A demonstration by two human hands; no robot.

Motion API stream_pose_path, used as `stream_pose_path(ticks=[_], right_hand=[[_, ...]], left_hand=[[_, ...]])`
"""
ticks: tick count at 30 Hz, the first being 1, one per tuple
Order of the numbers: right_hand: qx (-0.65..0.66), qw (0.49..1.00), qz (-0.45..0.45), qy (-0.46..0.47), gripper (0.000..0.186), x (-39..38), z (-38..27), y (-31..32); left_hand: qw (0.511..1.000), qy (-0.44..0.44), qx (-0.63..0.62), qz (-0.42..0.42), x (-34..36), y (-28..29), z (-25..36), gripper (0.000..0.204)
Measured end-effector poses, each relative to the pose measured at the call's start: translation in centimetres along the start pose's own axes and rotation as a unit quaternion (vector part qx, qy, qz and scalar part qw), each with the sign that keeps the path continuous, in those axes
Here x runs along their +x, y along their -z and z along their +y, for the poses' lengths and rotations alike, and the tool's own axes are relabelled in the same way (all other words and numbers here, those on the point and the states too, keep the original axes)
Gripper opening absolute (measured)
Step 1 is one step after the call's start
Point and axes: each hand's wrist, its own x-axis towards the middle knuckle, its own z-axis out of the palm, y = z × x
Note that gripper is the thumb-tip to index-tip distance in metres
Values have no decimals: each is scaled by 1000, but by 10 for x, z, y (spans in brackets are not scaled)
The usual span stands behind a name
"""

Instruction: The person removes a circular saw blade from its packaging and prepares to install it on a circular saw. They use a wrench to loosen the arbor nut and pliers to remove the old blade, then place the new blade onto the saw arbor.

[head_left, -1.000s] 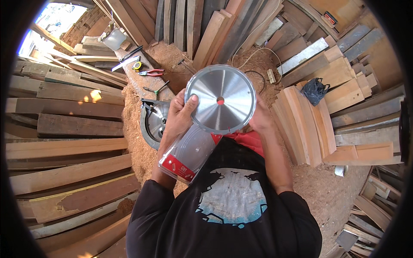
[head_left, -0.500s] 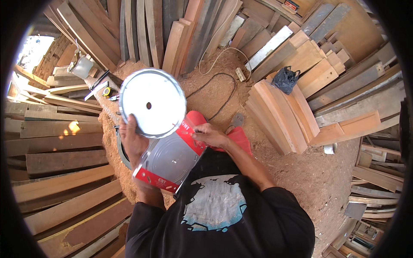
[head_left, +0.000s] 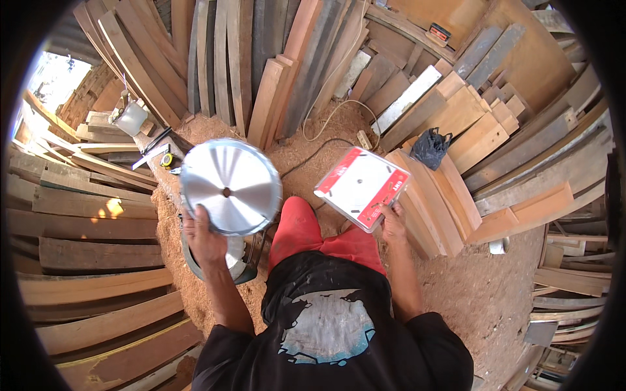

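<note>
A shiny round saw blade (head_left: 251,182) with a small centre hole is gripped at its near left edge by my left hand (head_left: 207,236), thumb on its face. To the right, my right hand (head_left: 393,225) pinches the near corner of a flat, square clear plastic package (head_left: 360,184) with red bands and a pale middle. The two things are held apart, above my knees. Below the blade, partly hidden by it and my left arm, a power saw (head_left: 244,270) with a dark body and another pale disc sits on the sawdust.
Stacked planks (head_left: 98,251) line the left, and upright boards (head_left: 235,65) stand at the back. Right of me lies a pile of cut timber (head_left: 433,195) with a black plastic bag (head_left: 432,148) on it. A cord (head_left: 313,156) crosses the sawdust. A tape measure (head_left: 167,160) lies at the left.
My right hand has carried the plastic package away from the blade to the right and turned it over. My left hand has lowered the blade toward me, uncovering more of the power saw.
</note>
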Motion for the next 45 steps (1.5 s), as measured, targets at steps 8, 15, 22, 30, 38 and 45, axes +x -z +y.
stream_pose_path(ticks=[8, 15, 22, 30, 38, 45], right_hand=[[-90, 993, 77, 29, 35, 23, -11, 5], [-38, 998, 22, 43, 33, 31, -2, 4], [7, 1000, 12, 16, 28, 22, -6, -15], [55, 998, 19, 1, 27, 16, -10, -23], [58, 998, 26, 1, 30, 19, -4, -14], [73, 997, 34, -1, 32, 19, 1, -8]], left_hand=[[989, 100, 59, -87, -39, -33, -31, 29], [982, 141, 104, -71, -56, -21, -44, 29], [982, 157, 83, -59, -71, -10, -53, 29], [985, 158, 40, -64, -72, 0, -62, 29], [984, 153, 56, -70, -73, -3, -59, 30], [981, 168, 90, -16, -75, -19, -57, 28]])
